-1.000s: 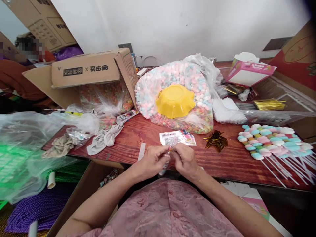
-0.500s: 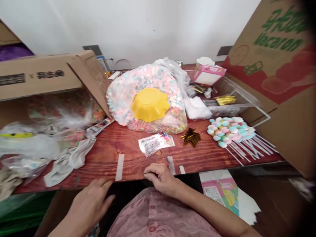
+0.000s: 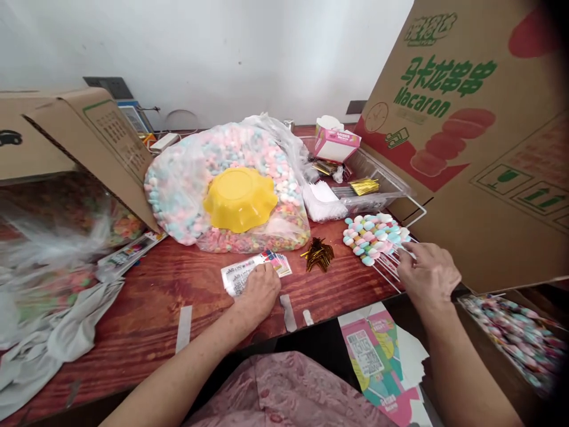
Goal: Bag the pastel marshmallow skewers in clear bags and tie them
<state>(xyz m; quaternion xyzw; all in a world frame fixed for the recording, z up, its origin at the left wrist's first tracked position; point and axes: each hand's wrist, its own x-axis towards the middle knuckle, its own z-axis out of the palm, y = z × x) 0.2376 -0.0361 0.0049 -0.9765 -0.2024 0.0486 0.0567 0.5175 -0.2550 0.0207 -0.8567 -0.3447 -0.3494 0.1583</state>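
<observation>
My left hand (image 3: 258,292) lies on a fanned stack of small printed cards (image 3: 233,277), its fingers curled down and closed over their near edge. How many cards are between the fingers is hidden. Over on the right, my right hand (image 3: 427,277) pinches at the white sticks of a pile of marshmallow skewers (image 3: 373,238), pastel pink, blue and white. The hand covers most of the sticks. A small heap of gold twist ties (image 3: 319,255) sits between the cards and the skewers.
Behind stands a big clear bag of marshmallows (image 3: 178,178) with a yellow wavy bowl (image 3: 240,198) upside down on it. A clear plastic bin (image 3: 377,196) and tall carton (image 3: 471,196) are at right. An opened carton (image 3: 106,148) and white cloth (image 3: 66,338) are at left.
My left hand has moved from the table's front edge onto the cards. My right hand has gone from the edge to the skewer sticks. The view has turned right.
</observation>
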